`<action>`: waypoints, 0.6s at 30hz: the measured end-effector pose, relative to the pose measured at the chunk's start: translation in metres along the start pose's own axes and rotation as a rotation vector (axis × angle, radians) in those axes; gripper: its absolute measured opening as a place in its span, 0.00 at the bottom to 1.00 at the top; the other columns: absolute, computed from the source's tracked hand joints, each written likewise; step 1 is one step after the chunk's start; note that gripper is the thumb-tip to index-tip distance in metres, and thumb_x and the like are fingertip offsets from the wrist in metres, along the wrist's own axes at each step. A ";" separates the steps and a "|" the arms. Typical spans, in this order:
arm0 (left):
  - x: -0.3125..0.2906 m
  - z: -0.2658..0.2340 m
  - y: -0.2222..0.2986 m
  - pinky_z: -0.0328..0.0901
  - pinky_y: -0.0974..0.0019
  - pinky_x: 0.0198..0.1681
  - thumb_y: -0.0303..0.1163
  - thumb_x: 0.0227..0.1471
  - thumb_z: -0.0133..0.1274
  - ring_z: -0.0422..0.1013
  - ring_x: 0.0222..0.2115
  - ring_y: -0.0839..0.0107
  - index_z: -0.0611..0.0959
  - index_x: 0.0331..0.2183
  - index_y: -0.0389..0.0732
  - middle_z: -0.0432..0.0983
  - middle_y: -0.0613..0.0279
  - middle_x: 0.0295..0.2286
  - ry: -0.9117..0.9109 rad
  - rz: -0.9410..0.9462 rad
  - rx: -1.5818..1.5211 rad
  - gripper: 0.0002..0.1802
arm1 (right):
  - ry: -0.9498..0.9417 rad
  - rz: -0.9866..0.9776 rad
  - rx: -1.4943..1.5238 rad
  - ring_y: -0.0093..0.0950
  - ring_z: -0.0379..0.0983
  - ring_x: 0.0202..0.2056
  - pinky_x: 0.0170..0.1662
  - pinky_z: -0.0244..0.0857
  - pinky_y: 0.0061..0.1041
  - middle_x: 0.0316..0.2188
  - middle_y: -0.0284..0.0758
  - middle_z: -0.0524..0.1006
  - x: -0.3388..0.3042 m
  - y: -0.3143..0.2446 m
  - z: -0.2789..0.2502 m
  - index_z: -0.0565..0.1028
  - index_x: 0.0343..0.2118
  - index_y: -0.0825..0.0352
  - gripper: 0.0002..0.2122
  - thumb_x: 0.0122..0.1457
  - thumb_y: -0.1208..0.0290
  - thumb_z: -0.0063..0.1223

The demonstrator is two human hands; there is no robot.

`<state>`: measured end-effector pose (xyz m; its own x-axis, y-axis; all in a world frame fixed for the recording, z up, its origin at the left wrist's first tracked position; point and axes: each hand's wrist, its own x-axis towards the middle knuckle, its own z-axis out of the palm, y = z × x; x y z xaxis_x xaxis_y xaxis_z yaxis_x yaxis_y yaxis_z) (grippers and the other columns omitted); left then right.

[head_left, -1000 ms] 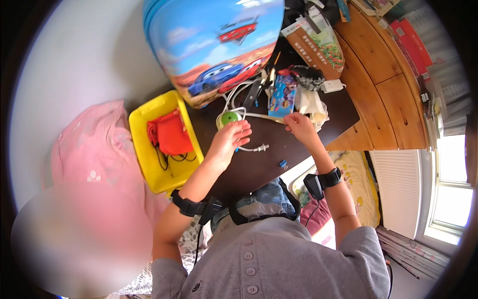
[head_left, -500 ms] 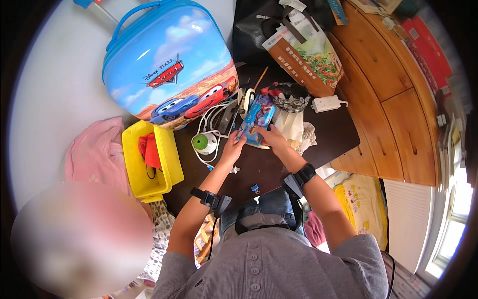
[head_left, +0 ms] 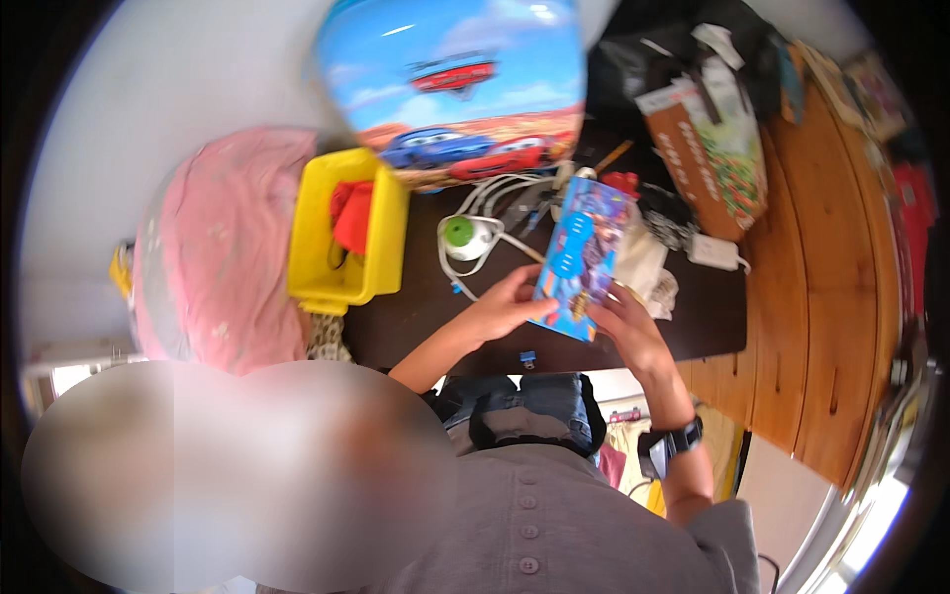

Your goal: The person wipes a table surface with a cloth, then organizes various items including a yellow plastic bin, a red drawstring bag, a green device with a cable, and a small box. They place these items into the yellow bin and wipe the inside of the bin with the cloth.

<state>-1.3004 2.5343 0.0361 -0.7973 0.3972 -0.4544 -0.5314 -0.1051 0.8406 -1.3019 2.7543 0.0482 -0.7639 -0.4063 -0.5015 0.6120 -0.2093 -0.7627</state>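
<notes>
Above the near part of the dark table (head_left: pixel 381 332), a flat blue box (head_left: pixel 586 247) with colourful pictures is held between my two hands. My left hand (head_left: pixel 507 309) grips its lower left edge, thumb on the front. On the lower right edge, the fingers of my right hand (head_left: pixel 630 327) are closed. Beyond the left hand lies a white, round object with a green centre (head_left: pixel 462 236), ringed by white cord. A small blue binder clip (head_left: pixel 527 358) sits at the table's front edge. Some tools and cloth behind the box are partly hidden by it.
A yellow bin (head_left: pixel 386 267) with red cloth (head_left: pixel 353 213) inside stands left, beside a pink cloth (head_left: pixel 228 238). A cartoon-car suitcase (head_left: pixel 465 104) rises at the back. To the right are a carrier bag (head_left: pixel 708 158), a white power block (head_left: pixel 714 252) and wooden drawers (head_left: pixel 821 287).
The blue box has come up and nearer, its front showing larger and fuller. Both hands are farther apart on its lower edges. The whole view has shifted and turned.
</notes>
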 end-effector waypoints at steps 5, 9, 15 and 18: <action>-0.059 -0.031 0.009 0.61 0.66 0.48 0.31 0.48 0.57 0.66 0.45 0.70 0.54 0.56 0.36 0.68 0.54 0.44 -0.057 0.086 -0.053 0.39 | -0.028 -0.091 -0.143 0.30 0.63 0.50 0.54 0.56 0.30 0.47 0.42 0.67 -0.016 0.001 0.060 0.51 0.56 0.72 0.32 0.52 0.73 0.56; -0.109 -0.079 0.012 0.61 0.67 0.48 0.29 0.48 0.56 0.66 0.45 0.70 0.53 0.56 0.37 0.68 0.55 0.44 0.029 0.155 -0.135 0.39 | -0.153 -0.099 -0.196 0.30 0.63 0.50 0.54 0.55 0.30 0.47 0.42 0.67 0.008 0.005 0.121 0.52 0.56 0.72 0.30 0.53 0.72 0.55; -0.174 -0.185 0.025 0.63 0.70 0.45 0.29 0.50 0.54 0.69 0.39 0.74 0.59 0.55 0.36 0.72 0.60 0.40 0.274 0.190 -0.155 0.33 | -0.207 -0.082 -0.368 0.25 0.68 0.43 0.44 0.63 0.23 0.43 0.42 0.70 0.070 0.016 0.250 0.55 0.54 0.75 0.27 0.56 0.70 0.52; -0.179 -0.247 0.018 0.63 0.71 0.43 0.29 0.50 0.54 0.69 0.38 0.76 0.62 0.53 0.35 0.73 0.62 0.38 0.365 0.327 -0.157 0.31 | -0.244 -0.039 -0.342 0.22 0.69 0.39 0.41 0.64 0.21 0.41 0.38 0.72 0.123 0.038 0.299 0.59 0.52 0.75 0.25 0.56 0.68 0.51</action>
<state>-1.2376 2.2364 0.0597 -0.9620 -0.0205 -0.2723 -0.2520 -0.3175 0.9142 -1.3114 2.4303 0.0796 -0.6893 -0.6108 -0.3895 0.4490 0.0617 -0.8914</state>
